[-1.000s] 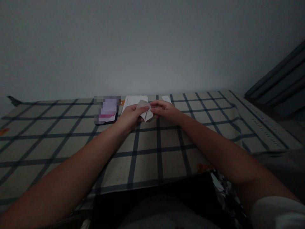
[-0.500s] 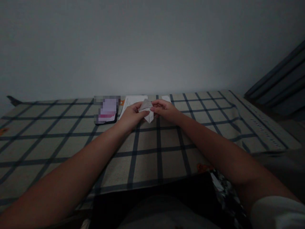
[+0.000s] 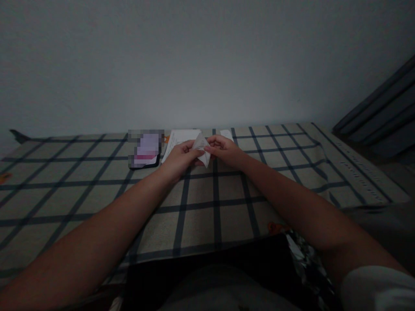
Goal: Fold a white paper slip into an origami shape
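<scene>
The folded paper (image 3: 202,149) sits at mid-frame, pinched between the left hand (image 3: 179,156) and right hand (image 3: 223,150), raised just above the checked cloth (image 3: 97,190) so both hands can work its creases.

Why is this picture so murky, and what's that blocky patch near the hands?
Head view: the light is dim, so the checked cloth looks grey and grainy; head view: the blocky patch is pixelation over a dark-edged device beside the left hand; head view: the folded paper pinched between it and the right hand is soft, its creases barely readable.
</scene>
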Demonstrator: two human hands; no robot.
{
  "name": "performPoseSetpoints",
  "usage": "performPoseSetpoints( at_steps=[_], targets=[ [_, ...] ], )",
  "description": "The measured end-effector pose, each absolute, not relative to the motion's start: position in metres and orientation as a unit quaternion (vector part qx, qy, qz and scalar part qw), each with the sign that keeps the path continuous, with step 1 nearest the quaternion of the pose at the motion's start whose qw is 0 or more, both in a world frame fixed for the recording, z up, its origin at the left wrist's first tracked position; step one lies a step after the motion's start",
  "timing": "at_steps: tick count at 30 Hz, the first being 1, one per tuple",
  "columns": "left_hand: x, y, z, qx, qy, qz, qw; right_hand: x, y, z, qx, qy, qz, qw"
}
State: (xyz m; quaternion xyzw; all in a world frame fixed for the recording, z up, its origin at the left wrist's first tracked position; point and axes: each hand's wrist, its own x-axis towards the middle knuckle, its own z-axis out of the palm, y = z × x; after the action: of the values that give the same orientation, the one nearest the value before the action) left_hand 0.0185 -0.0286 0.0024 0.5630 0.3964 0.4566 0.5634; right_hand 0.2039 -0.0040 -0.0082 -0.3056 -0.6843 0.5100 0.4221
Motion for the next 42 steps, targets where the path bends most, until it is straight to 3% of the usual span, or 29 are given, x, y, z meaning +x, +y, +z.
performPoseSetpoints(
  at_steps=[16,42],
  targets=[
    [0.020,-0.030,0.002,0.557,0.390,0.458,0.572,0.202,-0.004,-0.012,-0.327,-0.710,0.444,0.438],
    [0.017,-0.026,0.005,0.561,0.433,0.465,0.531,0.203,0.003,-0.020,-0.276,-0.692,0.496,0.445]
  ],
)
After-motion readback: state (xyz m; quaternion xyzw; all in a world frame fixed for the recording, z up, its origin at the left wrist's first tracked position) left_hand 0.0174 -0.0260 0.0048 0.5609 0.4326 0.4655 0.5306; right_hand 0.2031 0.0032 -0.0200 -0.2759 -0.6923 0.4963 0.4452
